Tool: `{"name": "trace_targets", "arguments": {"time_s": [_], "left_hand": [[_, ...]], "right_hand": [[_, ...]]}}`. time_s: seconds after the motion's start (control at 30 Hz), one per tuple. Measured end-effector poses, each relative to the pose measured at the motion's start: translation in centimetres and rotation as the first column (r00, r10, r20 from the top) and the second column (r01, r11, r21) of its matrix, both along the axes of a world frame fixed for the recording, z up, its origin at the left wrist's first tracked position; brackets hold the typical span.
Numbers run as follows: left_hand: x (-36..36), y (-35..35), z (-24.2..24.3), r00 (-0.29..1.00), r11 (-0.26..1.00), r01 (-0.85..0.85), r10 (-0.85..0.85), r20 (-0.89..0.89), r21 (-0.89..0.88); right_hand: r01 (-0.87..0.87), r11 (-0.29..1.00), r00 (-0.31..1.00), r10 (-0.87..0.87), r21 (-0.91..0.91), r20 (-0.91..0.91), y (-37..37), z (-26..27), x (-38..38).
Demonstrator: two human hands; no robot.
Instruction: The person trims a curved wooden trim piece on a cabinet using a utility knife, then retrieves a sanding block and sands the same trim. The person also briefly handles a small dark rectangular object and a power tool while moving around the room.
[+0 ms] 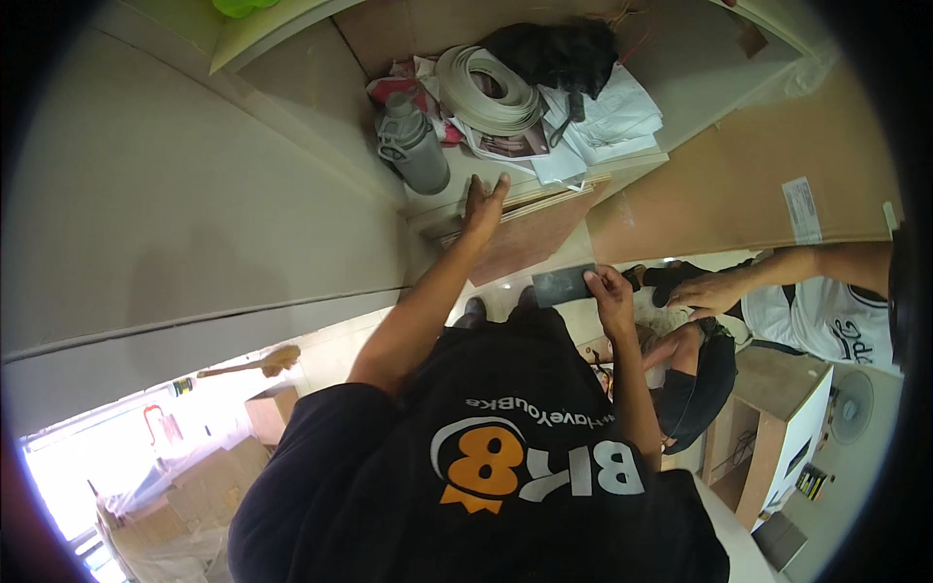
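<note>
My left hand (487,208) is at the front edge of a pale cabinet shelf (455,164), fingers apart and holding nothing; whether it touches the edge is unclear. Just above it on the shelf stands a grey water bottle (419,149). Near this hand, thin wooden boards (539,237) lean upright below the shelf front. My right hand (611,291) pinches the right end of a dark grey rectangular sheet (563,286), possibly sandpaper, between thumb and fingers. The sheet is in front of my body, above the tiled floor.
The shelf also bears a coil of pale edge banding (490,91), papers (612,120) and a black bag (557,51). A large brown panel (736,167) is at the right. Close by on the right are other people (809,306), one with an arm extended. A cabinet carcass (773,415) stands behind them.
</note>
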State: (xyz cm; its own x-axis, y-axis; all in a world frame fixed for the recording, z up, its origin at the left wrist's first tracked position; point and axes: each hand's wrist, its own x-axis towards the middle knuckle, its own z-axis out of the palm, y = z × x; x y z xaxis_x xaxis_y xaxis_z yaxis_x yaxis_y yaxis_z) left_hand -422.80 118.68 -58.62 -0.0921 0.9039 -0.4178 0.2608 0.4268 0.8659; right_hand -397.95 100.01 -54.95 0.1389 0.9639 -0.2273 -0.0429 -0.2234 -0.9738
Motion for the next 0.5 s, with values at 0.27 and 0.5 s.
{"name": "trace_targets", "arguments": {"time_s": [0.27, 0.5], "left_hand": [[2.9, 12.5, -3.0, 0.741, 0.750, -0.652, 0.598, 0.307, 0.114], [2.4, 17.7, -6.4, 0.773, 0.664, -0.633, 0.566, 0.287, 0.398]], "right_hand": [[0.215, 0.959, 0.941, -0.152, -0.186, 0.302, -13.6, -2.1, 1.9], [0.526, 0.779, 0.831, -0.557, -0.340, 0.010, -23.1, -4.4, 3.6]]}}
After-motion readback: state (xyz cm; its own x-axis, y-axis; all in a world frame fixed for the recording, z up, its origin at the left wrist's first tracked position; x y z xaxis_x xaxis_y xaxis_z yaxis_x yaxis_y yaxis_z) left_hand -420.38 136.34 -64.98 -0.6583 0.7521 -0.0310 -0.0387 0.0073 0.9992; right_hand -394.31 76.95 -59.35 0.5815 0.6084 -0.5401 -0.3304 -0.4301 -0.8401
